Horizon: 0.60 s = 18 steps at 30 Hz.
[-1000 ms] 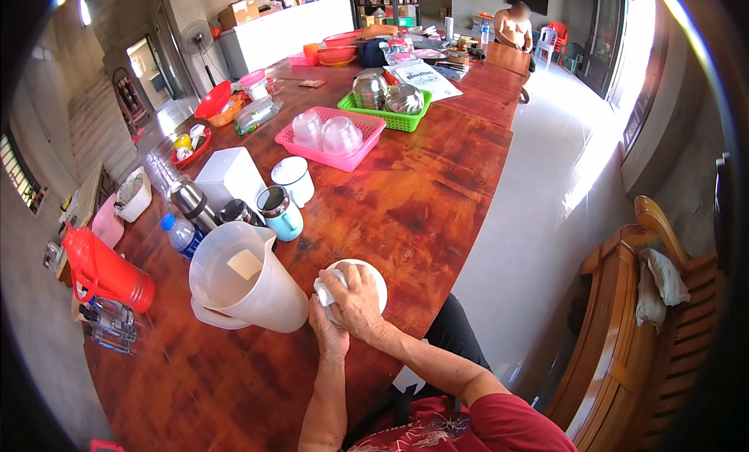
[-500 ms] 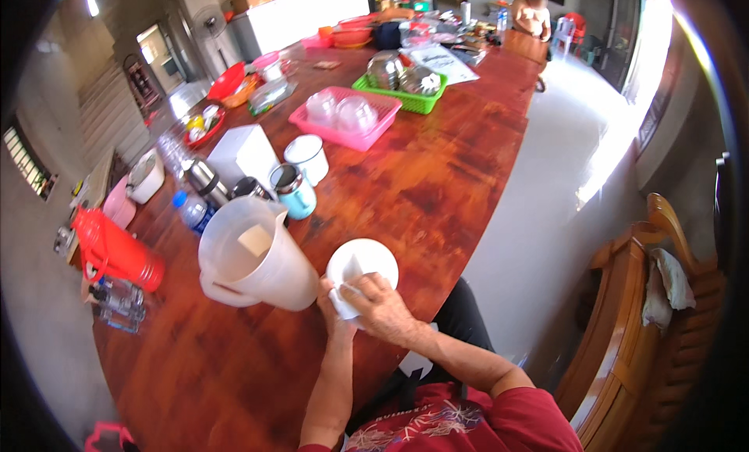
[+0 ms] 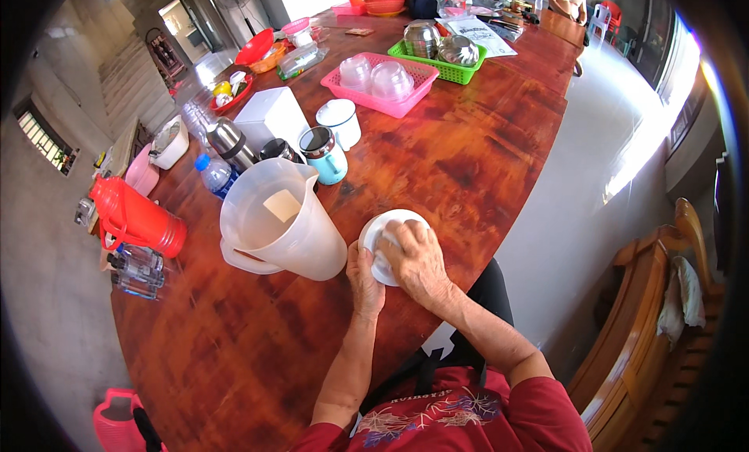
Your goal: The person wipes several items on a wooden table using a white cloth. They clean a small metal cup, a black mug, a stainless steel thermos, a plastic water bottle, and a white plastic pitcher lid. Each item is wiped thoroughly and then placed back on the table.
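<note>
Close to the table's near edge, my left hand (image 3: 365, 280) grips the left side of a white round dish-like piece (image 3: 373, 230), thumb against its rim. My right hand (image 3: 421, 263) lies over the piece with bent fingers pressing a white wad, like a cloth or tissue (image 3: 384, 253), against its inner face. My palm and fingers partly hide that wad. Just left of my hands stands a tall translucent pitcher (image 3: 316, 245) without a lid, its handle at the lower left and a pale square patch showing through its wall.
Behind the pitcher are a teal mug (image 3: 331, 167), white mug (image 3: 341, 124), white box (image 3: 273, 122), steel flask (image 3: 230, 142) and blue-capped bottle (image 3: 216, 176). A red thermos jug (image 3: 140, 218) stands left. Pink (image 3: 402, 106) and green (image 3: 460, 76) baskets hold bowls. A wooden bench (image 3: 624, 335) is at right.
The view has shifted, so the table things sit higher and farther right. My right hand has moved up over the white round piece, while my left hand still grips its side.
</note>
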{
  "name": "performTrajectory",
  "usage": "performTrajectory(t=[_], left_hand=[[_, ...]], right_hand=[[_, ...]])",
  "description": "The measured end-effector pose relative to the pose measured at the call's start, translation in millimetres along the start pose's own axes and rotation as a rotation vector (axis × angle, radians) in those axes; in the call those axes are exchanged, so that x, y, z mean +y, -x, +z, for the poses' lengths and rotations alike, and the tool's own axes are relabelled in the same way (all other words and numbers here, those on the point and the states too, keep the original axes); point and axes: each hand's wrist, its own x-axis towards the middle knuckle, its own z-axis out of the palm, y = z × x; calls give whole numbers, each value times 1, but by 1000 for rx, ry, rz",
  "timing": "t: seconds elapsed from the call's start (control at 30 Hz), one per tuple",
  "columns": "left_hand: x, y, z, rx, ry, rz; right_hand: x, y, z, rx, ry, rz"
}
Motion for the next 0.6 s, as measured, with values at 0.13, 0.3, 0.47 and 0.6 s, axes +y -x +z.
performTrajectory(t=[0.13,0.3,0.47,0.6], left_hand=[[3,-1,3,15,-10,-31],[4,0,2,1,27,-39],[0,3,-7,-34,-66,14],[2,0,-9,-16,-315,69]], right_hand=[[0,-11,5,49,52,97],[-15,2,4,-121,80,3],[-20,29,-6,-133,-162,21],[-18,43,-12,-133,-376,76]])
